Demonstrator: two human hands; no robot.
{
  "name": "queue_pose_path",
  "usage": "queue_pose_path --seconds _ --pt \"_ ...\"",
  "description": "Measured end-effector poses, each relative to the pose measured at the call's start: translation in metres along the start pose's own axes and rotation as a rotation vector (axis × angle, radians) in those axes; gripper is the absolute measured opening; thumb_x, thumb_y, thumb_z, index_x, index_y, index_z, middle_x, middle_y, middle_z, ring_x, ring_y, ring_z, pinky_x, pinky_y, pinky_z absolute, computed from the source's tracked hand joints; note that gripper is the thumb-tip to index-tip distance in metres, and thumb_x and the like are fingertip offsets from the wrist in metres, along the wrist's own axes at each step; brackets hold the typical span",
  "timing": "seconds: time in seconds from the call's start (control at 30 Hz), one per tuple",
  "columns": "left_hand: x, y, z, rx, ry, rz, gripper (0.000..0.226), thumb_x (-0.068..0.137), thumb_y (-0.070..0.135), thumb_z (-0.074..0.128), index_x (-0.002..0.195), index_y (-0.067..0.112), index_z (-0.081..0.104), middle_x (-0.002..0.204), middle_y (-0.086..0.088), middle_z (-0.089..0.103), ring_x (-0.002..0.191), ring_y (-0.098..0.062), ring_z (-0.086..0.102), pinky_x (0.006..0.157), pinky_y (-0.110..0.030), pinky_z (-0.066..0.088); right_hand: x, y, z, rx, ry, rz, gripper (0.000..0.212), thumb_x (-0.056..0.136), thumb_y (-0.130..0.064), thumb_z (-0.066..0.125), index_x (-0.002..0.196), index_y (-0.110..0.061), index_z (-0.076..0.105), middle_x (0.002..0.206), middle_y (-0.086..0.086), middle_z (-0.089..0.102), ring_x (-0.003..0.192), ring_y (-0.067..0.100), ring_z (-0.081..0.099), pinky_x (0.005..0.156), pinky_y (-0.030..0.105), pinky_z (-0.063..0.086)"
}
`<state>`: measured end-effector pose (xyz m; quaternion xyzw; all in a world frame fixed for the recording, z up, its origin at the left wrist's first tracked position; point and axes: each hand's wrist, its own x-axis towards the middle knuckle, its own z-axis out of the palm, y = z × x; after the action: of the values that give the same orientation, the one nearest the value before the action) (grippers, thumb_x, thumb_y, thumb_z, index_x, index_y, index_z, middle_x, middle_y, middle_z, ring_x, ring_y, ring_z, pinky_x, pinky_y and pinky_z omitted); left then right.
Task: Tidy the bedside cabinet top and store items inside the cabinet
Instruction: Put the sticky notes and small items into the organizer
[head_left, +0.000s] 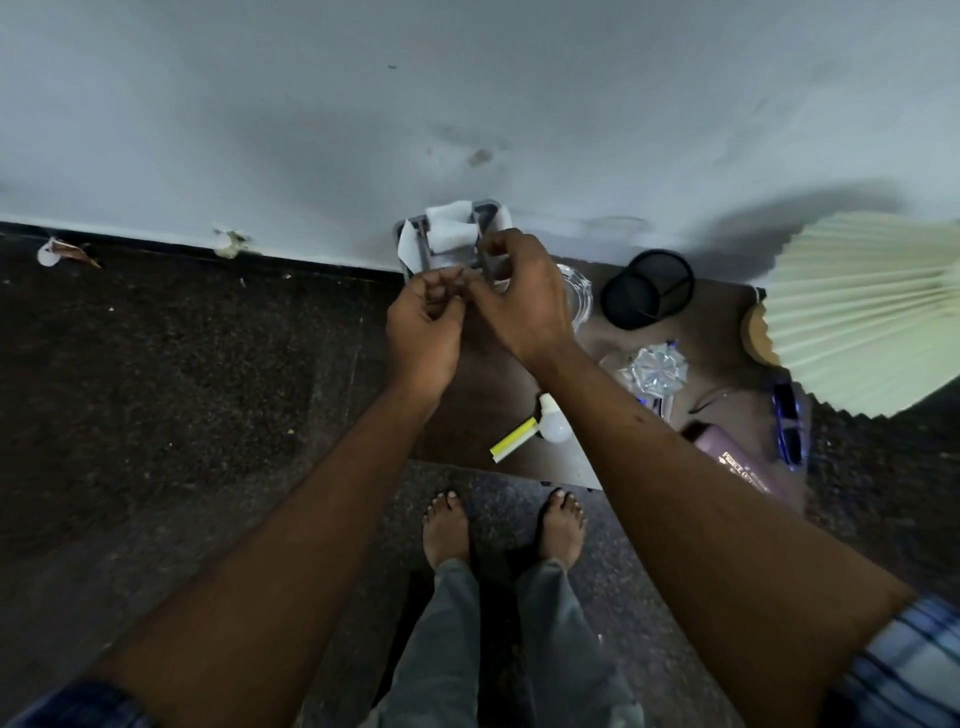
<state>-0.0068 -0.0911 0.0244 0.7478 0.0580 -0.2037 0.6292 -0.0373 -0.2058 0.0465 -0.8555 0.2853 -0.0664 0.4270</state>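
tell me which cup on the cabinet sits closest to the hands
The clear glass, just beside the right hand; the black mesh cup sits farther off to the right.

Whether the curled fingertips of the left hand (423, 325) and right hand (519, 296) hold anything between them is too small to tell. Both hands cover the front of the grey holder (488, 213) with its white tissue (449, 234). The right hand hides much of the clear glass (581, 296). The right forearm crosses the white bulb (556, 426) and the purple book (737, 462), whose lettering is blurred. The pleated lampshade (872, 312) runs off the right edge.
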Motion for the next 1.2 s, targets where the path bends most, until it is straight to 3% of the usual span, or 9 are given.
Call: queue_pose_path --seconds 0.1,0.2,0.37,0.53,0.67,0.77,0.87,1.0,1.2 --pt "-0.011 -0.019 0.01 0.108 -0.018 -0.041 0.025 0.086 0.003 0.064 0.102 0.02 0.071 0.099 -0.004 0.075 0.096 -0.021 0.072 0.09 -0.045 0.058 -0.012 0.017 -0.012 -0.014 0.005 0.028 0.018 0.084 -0.024 0.07 0.101 -0.02 0.065 0.098 -0.003 0.067 0.086 0.013 0.065 0.078 0.035 0.055" --pt "-0.025 -0.038 0.019 0.251 -0.039 -0.099 0.021 0.084 0.0 0.066 0.103 0.007 0.072 0.096 -0.008 0.075 0.09 -0.021 0.071 0.087 -0.045 0.058 -0.032 0.032 -0.016 -0.014 -0.02 0.091 0.006 0.084 -0.019 0.068 0.088 -0.022 0.065 0.084 -0.009 0.066 0.071 0.007 0.063 0.07 0.033 0.056" --pt "-0.052 -0.062 0.024 0.434 -0.107 -0.167 0.018 0.081 0.003 0.07 0.094 0.014 0.073 0.093 -0.007 0.076 0.083 -0.016 0.069 0.076 -0.026 0.053 -0.071 0.053 -0.013 0.021 -0.048 0.183 0.009 0.085 -0.016 0.07 0.089 -0.023 0.064 0.083 -0.013 0.065 0.071 0.007 0.062 0.069 0.026 0.053" --pt "-0.063 -0.078 0.021 0.527 -0.141 -0.178 0.019 0.083 0.006 0.067 0.098 0.016 0.074 0.093 -0.001 0.075 0.087 -0.016 0.07 0.08 -0.026 0.053 -0.096 0.072 -0.006 -0.002 -0.059 0.246 0.012 0.086 -0.02 0.071 0.095 -0.02 0.065 0.087 -0.009 0.065 0.077 0.011 0.061 0.07 0.028 0.05" --pt "-0.059 -0.078 0.025 0.542 -0.151 -0.18 0.021 0.085 0.006 0.068 0.102 0.016 0.072 0.097 0.001 0.074 0.091 -0.012 0.068 0.087 -0.028 0.055 -0.1 0.08 -0.005 -0.138 -0.072 0.251 0.022 0.087 -0.024 0.069 0.107 -0.014 0.064 0.102 0.005 0.067 0.092 0.027 0.064 0.076 0.04 0.055" --pt "-0.046 -0.073 0.029 0.559 -0.154 -0.123 0.025 0.084 0.007 0.07 0.106 0.016 0.071 0.099 0.001 0.074 0.093 -0.014 0.069 0.091 -0.033 0.057 -0.088 0.079 -0.004 -0.266 -0.126 0.197 0.027 0.089 -0.018 0.064 0.115 -0.01 0.062 0.113 0.012 0.067 0.101 0.034 0.064 0.08 0.045 0.055" --pt "-0.032 -0.066 0.033 0.619 -0.18 -0.034 0.03 0.083 0.005 0.068 0.112 0.014 0.07 0.105 -0.003 0.073 0.093 -0.015 0.068 0.086 -0.028 0.055 -0.071 0.075 0.0 -0.395 -0.205 0.15 0.022 0.092 -0.011 0.056 0.114 -0.012 0.059 0.11 0.016 0.067 0.097 0.039 0.066 0.077 0.045 0.056" --pt "-0.01 -0.061 0.038 0.661 -0.178 0.068 0.039 0.081 0.0 0.067 0.118 0.01 0.067 0.118 -0.007 0.063 0.105 -0.025 0.064 0.095 -0.039 0.054 -0.048 0.072 0.007 -0.521 -0.307 0.147 0.022 0.097 -0.005 0.048 0.116 -0.009 0.059 0.108 0.018 0.069 0.102 0.037 0.068 0.081 0.043 0.054" --pt "0.005 -0.062 0.043 0.703 -0.283 0.062 0.046 0.082 -0.001 0.067 0.127 0.01 0.063 0.127 -0.005 0.056 0.108 -0.024 0.062 0.097 -0.039 0.055 -0.03 0.069 0.01 -0.649 -0.352 0.114 0.021 0.1 -0.006 0.051 0.114 -0.009 0.066 0.112 0.013 0.07 0.105 0.031 0.068 0.086 0.039 0.055"
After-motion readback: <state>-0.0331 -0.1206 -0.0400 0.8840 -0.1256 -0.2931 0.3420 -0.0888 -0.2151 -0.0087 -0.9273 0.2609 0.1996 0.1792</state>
